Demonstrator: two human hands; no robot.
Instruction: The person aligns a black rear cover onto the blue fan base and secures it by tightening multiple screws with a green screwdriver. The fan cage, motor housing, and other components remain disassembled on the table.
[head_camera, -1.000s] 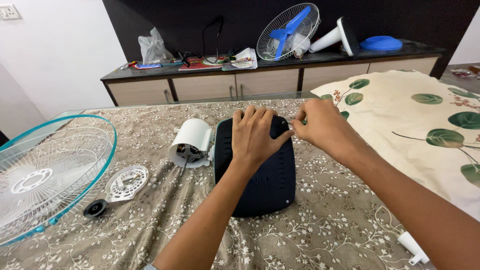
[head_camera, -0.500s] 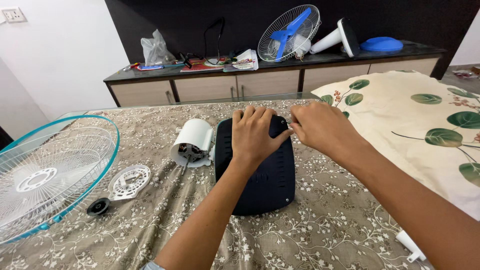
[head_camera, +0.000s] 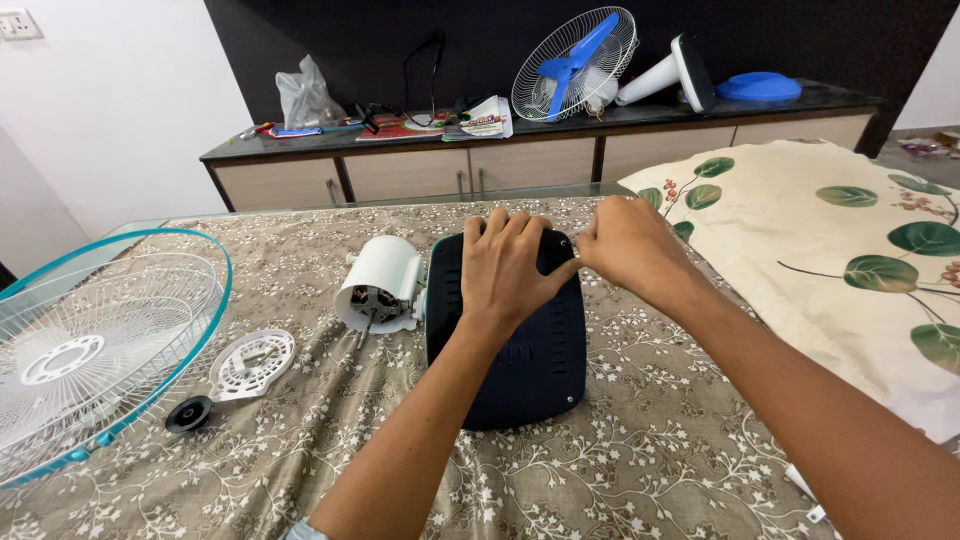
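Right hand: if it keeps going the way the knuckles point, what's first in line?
The right hand points left toward the far top edge of the dark navy plastic fan base, so it likely meets the left hand's thumb there; depth is uncertain.

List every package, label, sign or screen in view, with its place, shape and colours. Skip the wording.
Plastic bag: left end of the sideboard, crumpled, translucent grey-white.
Printed booklet: middle of the sideboard, left of the table fan, propped open, white with red and yellow.
Flat printed sheet: beside the booklet, red.
Wall switch plate: top left wall, white rectangle.
No screens in view.
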